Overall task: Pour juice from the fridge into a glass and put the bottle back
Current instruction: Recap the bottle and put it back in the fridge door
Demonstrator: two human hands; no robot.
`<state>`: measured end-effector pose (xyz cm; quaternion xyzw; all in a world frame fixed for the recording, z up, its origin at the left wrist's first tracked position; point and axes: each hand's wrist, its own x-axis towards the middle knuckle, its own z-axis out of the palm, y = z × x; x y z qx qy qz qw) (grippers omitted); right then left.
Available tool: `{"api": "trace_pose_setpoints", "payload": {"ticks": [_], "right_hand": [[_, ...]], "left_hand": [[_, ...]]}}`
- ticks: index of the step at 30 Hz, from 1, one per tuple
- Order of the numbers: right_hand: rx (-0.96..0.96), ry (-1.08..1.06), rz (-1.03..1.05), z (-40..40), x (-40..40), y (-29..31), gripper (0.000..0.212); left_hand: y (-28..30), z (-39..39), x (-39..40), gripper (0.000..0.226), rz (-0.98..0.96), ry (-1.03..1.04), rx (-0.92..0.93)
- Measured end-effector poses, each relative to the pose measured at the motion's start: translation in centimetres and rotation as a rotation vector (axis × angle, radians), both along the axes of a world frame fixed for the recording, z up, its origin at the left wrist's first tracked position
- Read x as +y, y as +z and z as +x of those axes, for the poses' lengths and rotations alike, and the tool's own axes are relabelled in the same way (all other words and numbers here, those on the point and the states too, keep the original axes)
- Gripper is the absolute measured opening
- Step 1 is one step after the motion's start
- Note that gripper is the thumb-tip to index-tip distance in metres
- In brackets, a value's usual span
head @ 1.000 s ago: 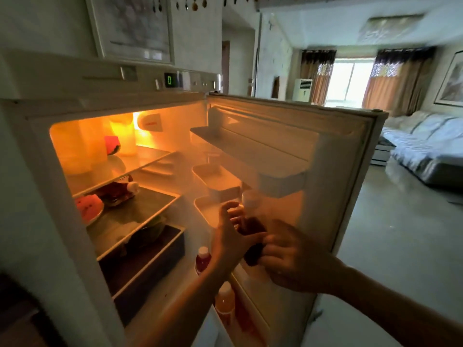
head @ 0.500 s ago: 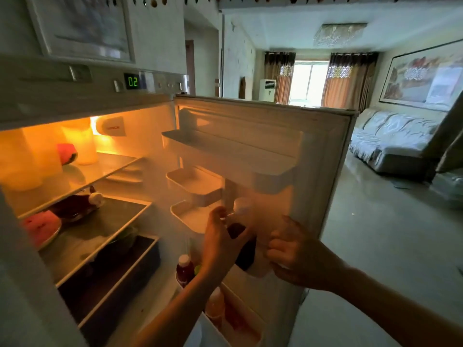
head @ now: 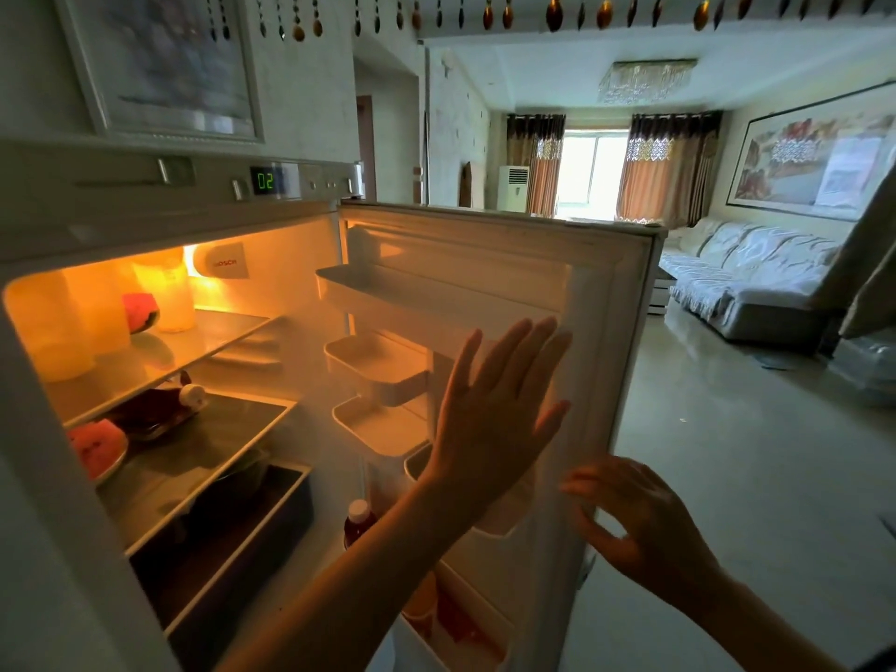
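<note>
The fridge stands open, its door (head: 601,303) swung out to the right. My left hand (head: 494,414) is raised flat with fingers spread in front of the door's inner side, holding nothing. My right hand (head: 635,521) hovers by the door's outer edge, fingers loosely curled and empty. A dark red juice bottle with a white cap (head: 359,521) stands in the lower door rack, partly behind my left forearm. The bottle that I was holding is hidden behind my left hand. No glass is in view.
Fridge shelves (head: 160,361) hold orange-lit containers, watermelon pieces (head: 97,448) and a lying dark bottle (head: 160,405). Empty white door bins (head: 373,361) sit mid-door. An orange bottle (head: 422,608) is in the bottom rack. Beyond the door are an open floor and a sofa (head: 742,283).
Both hands have let go of the dark bottle at the door rack. My left hand rose and spread flat; my right hand drew back to the door's edge.
</note>
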<state>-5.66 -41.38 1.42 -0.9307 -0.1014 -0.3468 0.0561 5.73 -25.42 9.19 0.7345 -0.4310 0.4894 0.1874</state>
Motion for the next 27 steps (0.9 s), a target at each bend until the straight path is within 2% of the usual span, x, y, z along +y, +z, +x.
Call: {"api": "trace_pose_setpoints", "payload": {"ticks": [5, 7, 9, 13, 15, 19, 22, 24, 27], "right_hand": [[-0.097, -0.091, 0.314, -1.4, -0.9, -2.0, 0.025], [-0.064, -0.129, 0.461, -1.7, -1.5, -2.9, 0.032], [0.017, -0.167, 0.5, -1.7, -2.0, -4.2, 0.042], [0.251, -0.141, 0.351, -0.8, -1.0, -6.5, 0.059], [0.363, -0.086, 0.262, 0.0, 0.6, -7.2, 0.066], [0.523, 0.093, 0.099, 1.6, 5.1, -8.2, 0.071], [0.607, 0.25, -0.007, 2.3, 8.6, -9.6, 0.07], [0.536, 0.347, -0.117, 2.8, 10.9, -11.3, 0.065], [0.467, 0.522, -0.201, 3.4, 14.8, -13.5, 0.045]], "left_hand": [[1.5, -0.8, 0.3, 0.036, 0.022, 0.154, 0.041], [1.8, -0.9, 0.9, 0.036, -0.042, 0.148, 0.09], [1.5, -1.0, 2.1, 0.038, -0.091, 0.165, 0.107], [0.8, -2.0, 5.0, 0.052, -0.239, 0.26, 0.114], [0.6, -3.2, 5.9, 0.06, -0.248, 0.288, -0.006], [-0.1, -5.6, 6.9, 0.056, -0.046, 0.325, -0.326], [-1.6, -5.1, 9.4, 0.058, 0.146, 0.512, -0.316], [-2.7, -4.2, 12.2, 0.06, 0.246, 0.655, -0.273], [-3.9, -3.6, 16.6, 0.057, 0.326, 0.763, -0.26]]}}
